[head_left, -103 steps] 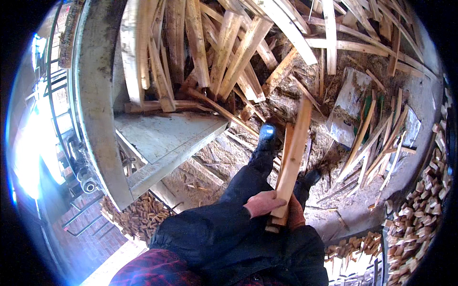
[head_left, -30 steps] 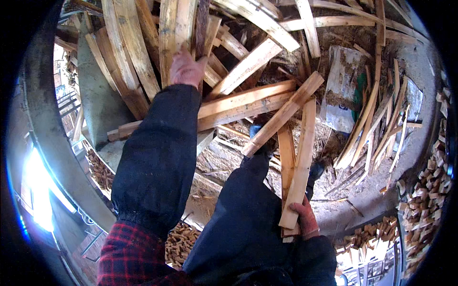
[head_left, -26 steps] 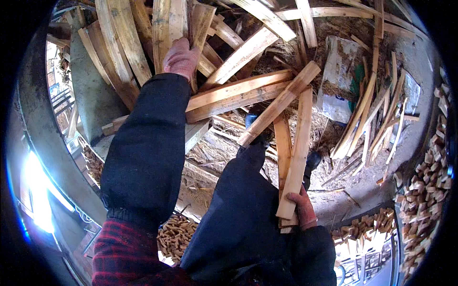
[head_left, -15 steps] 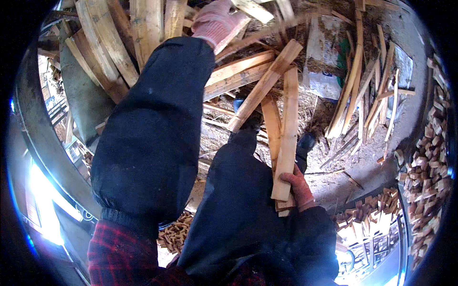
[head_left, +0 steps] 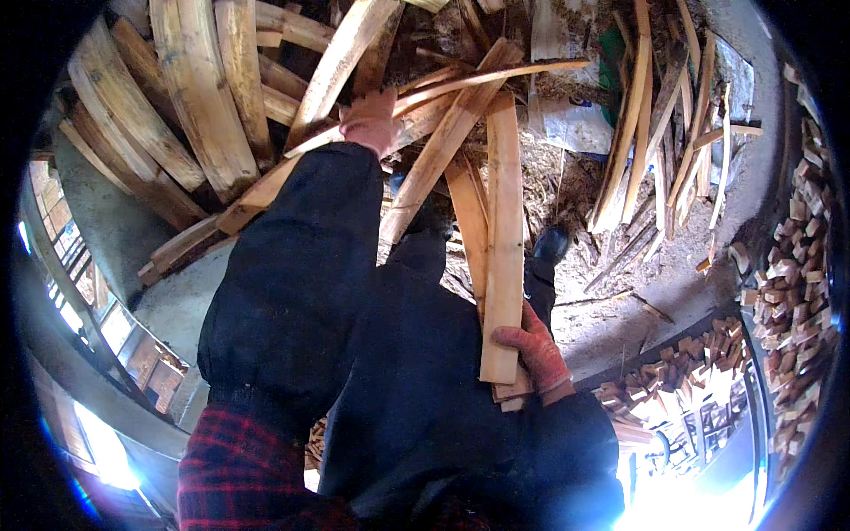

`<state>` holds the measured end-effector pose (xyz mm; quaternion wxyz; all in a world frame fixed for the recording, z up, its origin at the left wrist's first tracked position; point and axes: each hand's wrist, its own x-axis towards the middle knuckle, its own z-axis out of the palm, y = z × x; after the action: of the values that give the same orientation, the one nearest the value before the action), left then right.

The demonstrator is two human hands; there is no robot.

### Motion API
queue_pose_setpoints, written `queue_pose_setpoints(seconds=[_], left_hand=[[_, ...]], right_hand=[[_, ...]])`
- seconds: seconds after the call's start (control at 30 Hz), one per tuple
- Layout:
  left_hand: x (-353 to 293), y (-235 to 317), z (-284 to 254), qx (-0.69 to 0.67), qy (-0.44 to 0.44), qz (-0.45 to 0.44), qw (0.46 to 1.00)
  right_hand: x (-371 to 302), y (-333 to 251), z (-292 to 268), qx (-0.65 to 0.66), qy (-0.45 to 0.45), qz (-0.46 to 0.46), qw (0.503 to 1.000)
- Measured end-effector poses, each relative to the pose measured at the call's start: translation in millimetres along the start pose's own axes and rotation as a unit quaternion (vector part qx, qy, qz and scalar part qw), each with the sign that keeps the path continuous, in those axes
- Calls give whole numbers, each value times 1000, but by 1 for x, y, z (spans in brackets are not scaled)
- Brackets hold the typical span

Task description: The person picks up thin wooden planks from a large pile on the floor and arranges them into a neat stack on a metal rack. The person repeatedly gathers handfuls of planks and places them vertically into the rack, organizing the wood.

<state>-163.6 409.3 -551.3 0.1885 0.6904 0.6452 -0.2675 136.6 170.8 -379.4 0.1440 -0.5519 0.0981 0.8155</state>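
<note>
My left hand (head_left: pixel 368 124), in a pinkish work glove, is closed round a long thin wooden strip (head_left: pixel 505 73) that slants up to the right across other pieces. Lower right, my right hand (head_left: pixel 538 352), in an orange-red glove, grips the near end of a few flat wooden slats (head_left: pixel 505 239). Its thumb lies over the top slat, and part of the lower ones is hidden beneath. Between my hands a separate slat (head_left: pixel 447 146) lies at a slant, its far end under the strip. Dark sleeves cover both forearms.
Thick curved boards (head_left: pixel 199 97) are heaped at the far left. Thin strips (head_left: pixel 655 133) lie in a loose pile at right, beside a white sack (head_left: pixel 567 119) on the debris-strewn floor. Stacked cut wood blocks (head_left: pixel 801 265) line the right edge, with more (head_left: pixel 682 363) nearer me.
My left hand has come nearer and slightly left from the far pile, and a thin strip now lies in it. My right hand keeps its grip on the slats. The view has shifted.
</note>
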Motion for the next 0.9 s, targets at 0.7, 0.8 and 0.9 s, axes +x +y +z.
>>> queue_pose_setpoints(seconds=[0.7, 0.8, 0.9], left_hand=[[-122, 295, -120, -599, -169, 161, 766], [-126, 268, -111, -550, -127, 201, 801], [-113, 172, -40, -527, -131, 15, 840]], right_hand=[[26, 40, -33, -8, 24, 2, 1000], [10, 15, -17, 42, 28, 14, 999], [3, 2, -9, -19, 3, 5, 1000]])
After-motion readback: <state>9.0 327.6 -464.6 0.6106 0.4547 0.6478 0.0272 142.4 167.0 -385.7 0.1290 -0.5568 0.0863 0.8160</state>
